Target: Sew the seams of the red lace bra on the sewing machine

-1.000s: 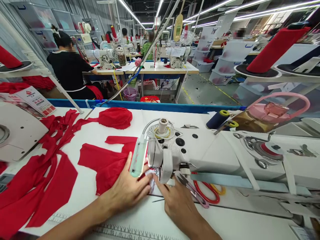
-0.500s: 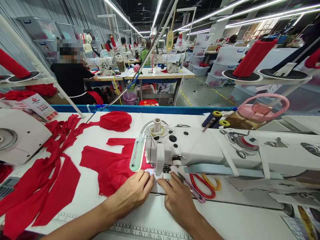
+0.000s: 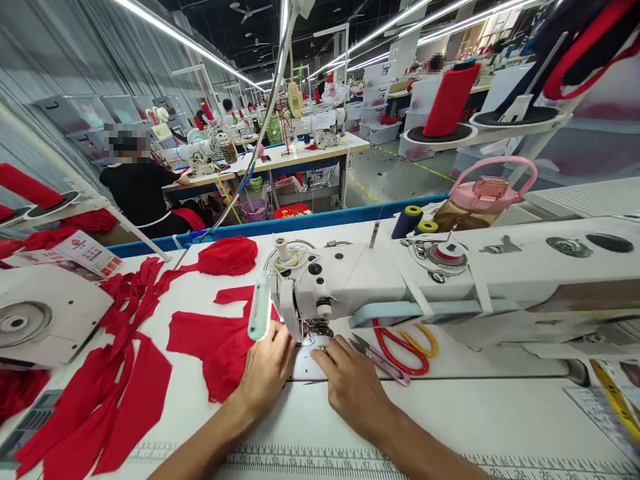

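See left hand (image 3: 269, 367) beside red fabric (image 3: 225, 350) and right hand (image 3: 354, 383) at sewing machine (image 3: 370, 283), well in from far edge of counter (image 3: 310, 417); each with half-curled grip; cannot tell contents.

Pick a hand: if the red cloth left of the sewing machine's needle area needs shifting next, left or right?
Left, probably. The left hand is right at the cloth's edge, though its grip is unclear. The right hand is across the needle area, nearer the pink-handled snips.
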`<action>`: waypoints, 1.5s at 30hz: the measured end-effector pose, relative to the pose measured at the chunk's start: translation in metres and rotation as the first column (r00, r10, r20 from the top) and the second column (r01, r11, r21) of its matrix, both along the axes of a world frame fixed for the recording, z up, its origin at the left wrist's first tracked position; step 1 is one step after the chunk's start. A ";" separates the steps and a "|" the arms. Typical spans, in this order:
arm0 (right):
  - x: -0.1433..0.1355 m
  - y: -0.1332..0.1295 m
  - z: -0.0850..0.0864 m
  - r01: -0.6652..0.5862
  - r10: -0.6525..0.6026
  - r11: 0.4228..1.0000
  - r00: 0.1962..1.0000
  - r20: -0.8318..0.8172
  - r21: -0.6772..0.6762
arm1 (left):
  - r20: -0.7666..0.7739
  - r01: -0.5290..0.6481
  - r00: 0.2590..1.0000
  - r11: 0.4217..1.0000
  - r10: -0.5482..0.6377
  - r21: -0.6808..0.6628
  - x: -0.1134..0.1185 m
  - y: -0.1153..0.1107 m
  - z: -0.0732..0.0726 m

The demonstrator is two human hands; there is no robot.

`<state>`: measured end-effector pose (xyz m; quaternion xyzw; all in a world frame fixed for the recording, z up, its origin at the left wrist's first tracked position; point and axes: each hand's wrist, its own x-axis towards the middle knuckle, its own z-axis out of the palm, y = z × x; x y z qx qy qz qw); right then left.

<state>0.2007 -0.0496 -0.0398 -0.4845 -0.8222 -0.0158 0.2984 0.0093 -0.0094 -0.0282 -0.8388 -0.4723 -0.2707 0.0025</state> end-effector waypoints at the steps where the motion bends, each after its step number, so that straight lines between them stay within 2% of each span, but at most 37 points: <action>1: -0.001 0.000 0.000 0.005 -0.005 1.000 1.000 0.009 -0.009 | 0.007 -0.001 1.000 1.000 0.001 -0.019 -0.001 0.001 0.002; 5: -0.005 0.001 0.003 0.037 -0.034 0.998 0.998 0.050 -0.047 | 0.006 0.011 1.000 0.999 -0.010 -0.049 -0.004 0.005 0.013; 10: -0.011 0.002 0.005 0.055 -0.048 0.996 0.992 0.113 -0.066 | -0.067 0.084 0.994 0.996 -0.081 0.043 0.002 -0.002 0.023; 18: 0.007 0.002 0.009 -0.001 0.007 0.997 0.997 0.080 -0.072 | -0.244 0.231 0.951 0.962 -0.192 0.145 0.011 -0.021 0.009; 21: 0.007 0.006 0.009 -0.083 0.090 0.992 0.993 0.078 -0.090 | -0.265 0.230 0.942 0.971 -0.206 0.063 0.005 -0.024 0.013; 24: 0.005 0.008 0.005 -0.112 0.128 0.988 0.980 0.153 -0.109 | -0.263 0.256 0.931 0.966 -0.252 -0.018 -0.007 -0.020 0.018; 28: 0.006 0.007 -0.001 -0.121 0.127 0.992 0.965 0.230 -0.040 | -0.282 0.336 0.908 0.941 -0.311 0.043 -0.020 -0.010 0.009; 32: 0.006 0.005 -0.004 -0.097 0.091 0.995 0.971 0.223 0.016 | -0.253 0.322 0.918 0.946 -0.304 0.031 -0.022 -0.008 0.001; 37: 0.005 0.004 -0.005 -0.091 0.083 0.996 0.967 0.239 0.022 | -0.180 0.296 0.936 0.953 -0.302 -0.061 -0.023 -0.008 0.008; 45: 0.008 0.004 -0.011 -0.075 0.057 0.996 0.946 0.318 0.047 | -0.144 0.281 0.948 0.959 -0.283 -0.035 -0.022 -0.004 0.014</action>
